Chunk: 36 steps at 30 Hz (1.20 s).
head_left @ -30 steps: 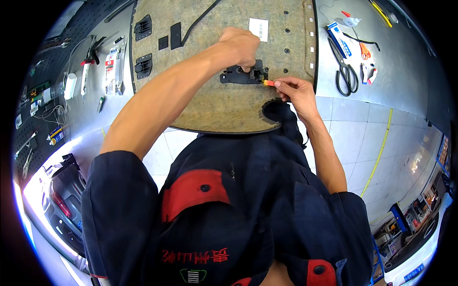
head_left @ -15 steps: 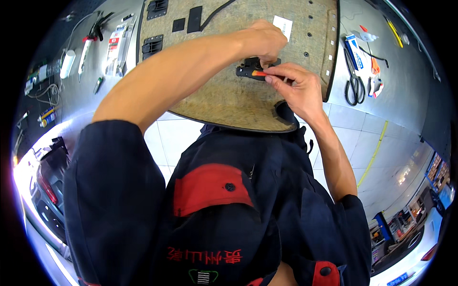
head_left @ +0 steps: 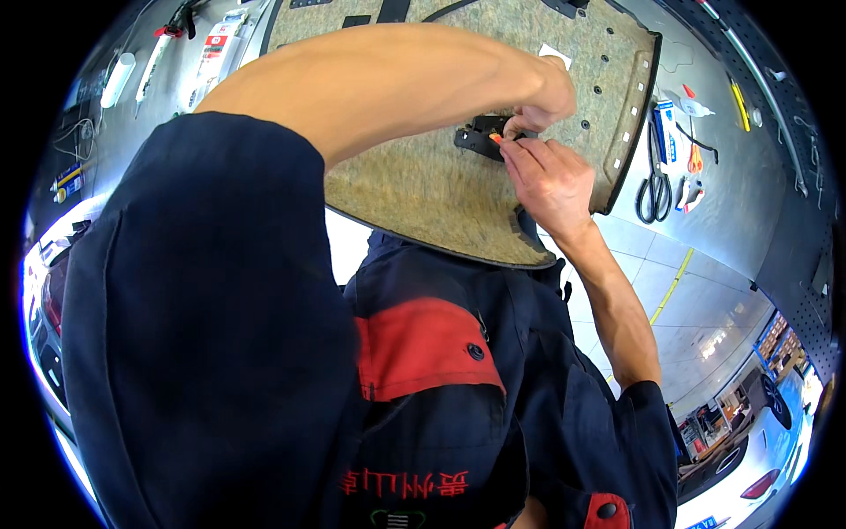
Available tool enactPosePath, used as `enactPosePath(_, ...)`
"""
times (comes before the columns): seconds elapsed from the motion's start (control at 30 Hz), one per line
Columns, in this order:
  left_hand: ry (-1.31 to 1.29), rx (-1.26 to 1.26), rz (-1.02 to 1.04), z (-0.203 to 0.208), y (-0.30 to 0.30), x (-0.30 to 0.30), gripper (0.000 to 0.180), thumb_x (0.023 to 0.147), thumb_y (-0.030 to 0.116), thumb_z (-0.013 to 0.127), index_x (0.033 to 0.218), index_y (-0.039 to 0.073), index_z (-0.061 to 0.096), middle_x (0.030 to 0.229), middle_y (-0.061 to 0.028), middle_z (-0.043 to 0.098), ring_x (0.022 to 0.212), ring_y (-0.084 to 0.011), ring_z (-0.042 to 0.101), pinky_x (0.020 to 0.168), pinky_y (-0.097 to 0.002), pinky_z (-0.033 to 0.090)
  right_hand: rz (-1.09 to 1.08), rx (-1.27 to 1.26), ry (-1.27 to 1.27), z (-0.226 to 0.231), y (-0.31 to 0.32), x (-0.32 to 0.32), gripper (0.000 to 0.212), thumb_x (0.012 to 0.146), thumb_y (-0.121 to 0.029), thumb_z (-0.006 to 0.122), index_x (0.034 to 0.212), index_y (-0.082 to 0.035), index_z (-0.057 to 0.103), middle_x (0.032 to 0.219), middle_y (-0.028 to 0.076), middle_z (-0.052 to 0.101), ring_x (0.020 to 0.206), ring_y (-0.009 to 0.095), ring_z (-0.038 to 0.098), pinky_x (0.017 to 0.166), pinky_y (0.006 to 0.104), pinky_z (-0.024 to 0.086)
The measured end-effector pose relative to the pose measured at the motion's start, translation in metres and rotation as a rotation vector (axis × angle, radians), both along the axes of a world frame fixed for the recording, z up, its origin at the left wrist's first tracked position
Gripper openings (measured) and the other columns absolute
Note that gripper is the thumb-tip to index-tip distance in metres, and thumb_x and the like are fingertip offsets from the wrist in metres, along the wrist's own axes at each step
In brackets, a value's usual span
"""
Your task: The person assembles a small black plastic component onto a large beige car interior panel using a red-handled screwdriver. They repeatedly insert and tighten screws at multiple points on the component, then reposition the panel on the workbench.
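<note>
A brown, felt-like panel (head_left: 423,185) with a black rim lies before me, and on it sits a black plastic part (head_left: 476,138) with small holes along its side. My left hand (head_left: 548,99) reaches across from the left, its fingers bent down and closed at the right end of this part; their tips are partly hidden. Just below, my right hand (head_left: 557,181) pinches a small orange-red piece (head_left: 496,138) against the part's face. Most of that piece is covered by the fingers, so its kind does not show. Both hands nearly touch.
Right of the panel lie black-handled scissors (head_left: 654,196), a blue-and-white box (head_left: 667,137), orange scissors (head_left: 695,159) and a yellow tool (head_left: 738,106). On the left are a white tube (head_left: 119,81) and a clear package (head_left: 214,55). A white label (head_left: 553,55) is on the panel.
My view has shifted, and my left upper arm covers more of the lower left. The right hand has turned knuckles-up over the orange-red piece, hiding more of it.
</note>
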State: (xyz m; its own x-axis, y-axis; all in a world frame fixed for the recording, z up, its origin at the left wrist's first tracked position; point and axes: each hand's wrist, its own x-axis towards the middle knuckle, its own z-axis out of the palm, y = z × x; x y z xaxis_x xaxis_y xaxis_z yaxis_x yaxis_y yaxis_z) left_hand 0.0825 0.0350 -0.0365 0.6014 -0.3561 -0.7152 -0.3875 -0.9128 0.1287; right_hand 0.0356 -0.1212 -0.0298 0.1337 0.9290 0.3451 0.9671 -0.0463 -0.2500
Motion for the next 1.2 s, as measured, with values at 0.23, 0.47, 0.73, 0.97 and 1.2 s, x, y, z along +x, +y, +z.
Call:
enactPosePath(0.23, 0.038, 0.006, -0.015, 0.0, -0.004, 0.004, 0.032, 0.061, 0.022, 0.093, 0.087, 0.009, 0.08, 0.088, -0.0056, 0.076, 0.086, -0.026, 0.072, 0.071, -0.0401, 0.056, -0.06, -0.042, -0.052, -0.004, 0.004, -0.006, 0.006, 0.081, -0.011, 0.074, 0.084, -0.008, 0.07, 0.078, 0.001, 0.062, 0.062, 0.017, 0.06, 0.053, 0.0333, 0.05)
enactPosePath(0.47, 0.059, 0.02, -0.017, 0.001, -0.005, 0.004, 0.034, 0.063, 0.022, 0.093, 0.091, 0.008, 0.08, 0.092, -0.0063, 0.076, 0.088, -0.0262, 0.072, 0.074, -0.0404, 0.057, -0.002, -0.054, -0.084, -0.011, 0.003, -0.009, 0.006, 0.079, -0.01, 0.073, 0.082, -0.007, 0.068, 0.074, 0.002, 0.058, 0.062, 0.017, 0.059, 0.052, 0.033, 0.048)
enactPosePath(0.73, 0.026, 0.016, -0.031, 0.015, -0.006, 0.001, 0.034, 0.063, 0.021, 0.093, 0.092, 0.008, 0.08, 0.093, -0.0064, 0.077, 0.09, -0.0262, 0.073, 0.074, -0.0395, 0.057, -0.001, -0.043, 0.006, -0.02, -0.001, -0.011, 0.012, 0.08, -0.01, 0.076, 0.076, -0.01, 0.065, 0.069, 0.002, 0.054, 0.06, 0.018, 0.058, 0.052, 0.0343, 0.049)
enactPosePath(0.97, -0.001, 0.014, -0.028, 0.008, -0.007, -0.001, 0.04, 0.061, 0.025, 0.095, 0.093, 0.008, 0.08, 0.093, -0.0068, 0.077, 0.091, -0.0261, 0.073, 0.075, -0.039, 0.057, 0.018, -0.092, 0.179, -0.02, -0.002, -0.008, 0.007, 0.075, -0.008, 0.072, 0.079, -0.005, 0.066, 0.071, 0.007, 0.059, 0.066, 0.022, 0.063, 0.054, 0.0376, 0.053)
enactPosePath(1.2, -0.001, 0.064, 0.003, 0.012, -0.006, -0.002, 0.043, 0.06, 0.026, 0.096, 0.096, 0.007, 0.08, 0.093, -0.0076, 0.077, 0.093, -0.027, 0.073, 0.076, -0.0383, 0.057, 0.004, -0.099, 0.18, -0.017, -0.001, -0.007, 0.009, 0.075, -0.01, 0.072, 0.076, -0.007, 0.064, 0.072, 0.007, 0.059, 0.068, 0.023, 0.064, 0.055, 0.0387, 0.053)
